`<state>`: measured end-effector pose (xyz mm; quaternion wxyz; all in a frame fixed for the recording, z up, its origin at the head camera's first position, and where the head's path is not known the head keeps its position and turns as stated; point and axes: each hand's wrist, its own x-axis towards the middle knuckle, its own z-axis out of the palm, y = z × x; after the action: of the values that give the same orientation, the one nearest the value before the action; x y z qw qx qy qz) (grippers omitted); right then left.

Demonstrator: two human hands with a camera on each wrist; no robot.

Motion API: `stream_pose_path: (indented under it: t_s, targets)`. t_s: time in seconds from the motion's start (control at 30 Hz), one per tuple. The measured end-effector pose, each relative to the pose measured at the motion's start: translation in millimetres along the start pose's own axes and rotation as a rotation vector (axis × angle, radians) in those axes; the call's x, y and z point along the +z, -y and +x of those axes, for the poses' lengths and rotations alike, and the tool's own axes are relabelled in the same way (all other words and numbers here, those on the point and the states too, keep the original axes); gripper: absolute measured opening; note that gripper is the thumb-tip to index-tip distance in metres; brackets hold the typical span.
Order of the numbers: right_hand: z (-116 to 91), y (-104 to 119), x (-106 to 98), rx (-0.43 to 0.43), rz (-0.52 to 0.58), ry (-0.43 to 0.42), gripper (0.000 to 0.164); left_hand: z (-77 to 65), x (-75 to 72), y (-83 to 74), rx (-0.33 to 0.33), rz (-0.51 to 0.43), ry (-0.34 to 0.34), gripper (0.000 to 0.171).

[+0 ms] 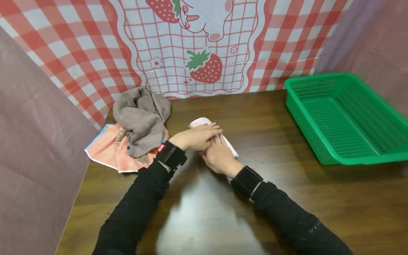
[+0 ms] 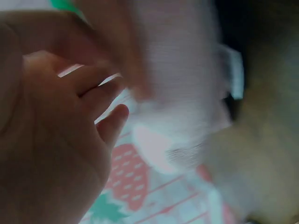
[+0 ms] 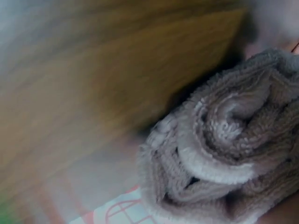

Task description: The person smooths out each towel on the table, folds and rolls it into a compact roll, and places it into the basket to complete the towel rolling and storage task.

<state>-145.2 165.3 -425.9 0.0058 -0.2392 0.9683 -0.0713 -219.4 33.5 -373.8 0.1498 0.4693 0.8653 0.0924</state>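
Note:
A pale rolled towel (image 1: 230, 146) lies slantwise on the brown table, beneath both hands. My left hand (image 1: 197, 138) reaches across its upper part with fingers extended, overlapping the fingertips of my right hand (image 1: 220, 156). Fingers fairly straight, the right hand rests on the lower part of the roll. In the left wrist view, the roll (image 2: 182, 70) is blurred beside the left palm (image 2: 56, 135), with a gap between them. The right wrist view shows the spiral end of the fluffy roll (image 3: 229, 135) up close; the right fingers are mostly hidden there.
At the left, a crumpled grey-brown cloth (image 1: 140, 113) lies over a peach towel (image 1: 105, 150) with a blue and white edge. A green plastic basket (image 1: 306, 124) stands at the right. Behind the table (image 1: 271, 117) hangs a red-and-white checked cloth (image 1: 280, 42) with strawberries.

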Motion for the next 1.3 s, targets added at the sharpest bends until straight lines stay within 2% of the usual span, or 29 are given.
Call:
stream_pose_path:
  t_s: [0.07, 0.13, 0.27, 0.4, 0.47, 0.6, 0.7, 0.83, 0.9, 0.97, 1.03, 1.13, 1.3]
  targets:
    - [-1.2, -5.3, 0.9, -0.057, 0.011, 0.015, 0.057, 4.0, 5.2, 8.1, -0.031, -0.045, 0.067, 0.061]
    - [-2.5, -13.7, 0.9, -0.117, 0.014, 0.030, 0.058, 4.9, 7.9, 13.2, -0.049, -0.085, 0.092, 0.063]
    - [-5.0, -36.1, -1.2, -0.213, 0.078, 0.032, 0.066, 3.4, 14.5, 21.5, -0.062, -0.176, 0.064, 0.067]
    - [-7.7, -53.6, -4.3, -0.243, 0.169, 0.043, 0.079, 0.3, 29.0, 27.4, -0.099, -0.204, 0.009, 0.069]
    - [-9.6, -58.9, -5.9, -0.210, 0.171, 0.048, 0.090, -3.4, 37.1, 24.2, -0.115, -0.128, -0.013, 0.075]
    - [-12.8, -70.4, -9.0, -0.110, 0.100, 0.069, 0.113, -13.5, 47.2, 2.9, -0.185, 0.080, -0.043, 0.091]
    - [-12.6, -81.0, -12.2, -0.093, 0.048, 0.107, 0.120, -18.3, 54.3, -12.8, -0.237, 0.206, -0.072, 0.096]
    - [-10.2, -90.4, -17.0, -0.115, 0.062, 0.171, 0.120, -22.4, 61.4, -24.6, -0.257, 0.376, -0.104, 0.100]
    - [-9.3, -93.2, -18.0, -0.130, 0.082, 0.188, 0.117, -22.7, 62.3, -25.1, -0.242, 0.453, -0.118, 0.099]
    - [-8.6, -95.2, -18.2, -0.156, 0.096, 0.188, 0.110, -21.8, 61.0, -21.8, -0.222, 0.484, -0.132, 0.093]
    - [-7.5, -96.4, -17.8, -0.184, 0.108, 0.173, 0.102, -19.8, 57.8, -15.7, -0.200, 0.458, -0.134, 0.087]
    - [-4.7, -97.8, -17.5, -0.210, 0.121, 0.150, 0.092, -16.5, 50.5, -5.3, -0.181, 0.354, -0.104, 0.081]
    - [2.1, -101.8, -17.6, -0.188, 0.144, 0.154, 0.082, -9.3, 41.5, 9.5, -0.163, 0.197, -0.087, 0.073]
